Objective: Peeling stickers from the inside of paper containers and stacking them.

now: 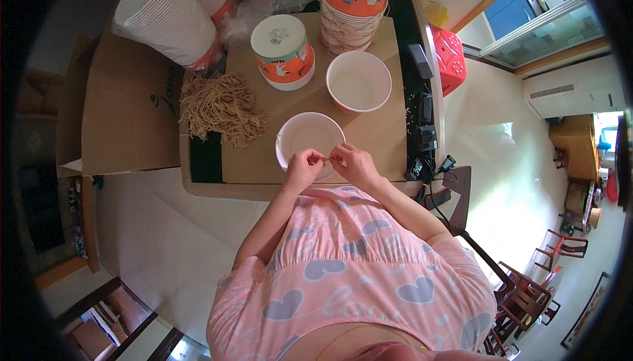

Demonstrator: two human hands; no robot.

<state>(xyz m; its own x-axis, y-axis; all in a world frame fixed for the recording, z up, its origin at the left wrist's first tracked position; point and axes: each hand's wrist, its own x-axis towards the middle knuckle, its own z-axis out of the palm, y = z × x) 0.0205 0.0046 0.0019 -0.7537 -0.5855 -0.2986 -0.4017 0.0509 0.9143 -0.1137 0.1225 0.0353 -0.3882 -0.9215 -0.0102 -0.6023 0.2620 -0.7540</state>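
Note:
Near the table's front edge, an open white paper bucket (304, 131) stands with its mouth up. Over its near rim, my left hand (304, 170) and my right hand (355, 165) meet fingertip to fingertip, both closed in a pinch. A thin bit of what looks like tan string shows between them, mostly hidden by the fingers. To the left lies a tangled heap of tan strings (223, 109). A second open bucket (359, 81) stands behind and to the right. An orange and green bucket (282, 51) sits upside down behind the first one.
A tall stack of buckets (353, 28) with string loops rises at the back. Plastic-wrapped bucket stacks (165, 21) and a cardboard box (132, 104) stand at the left. Black power adapters (425, 114) and cables line the right edge. A red stool (448, 61) is beyond.

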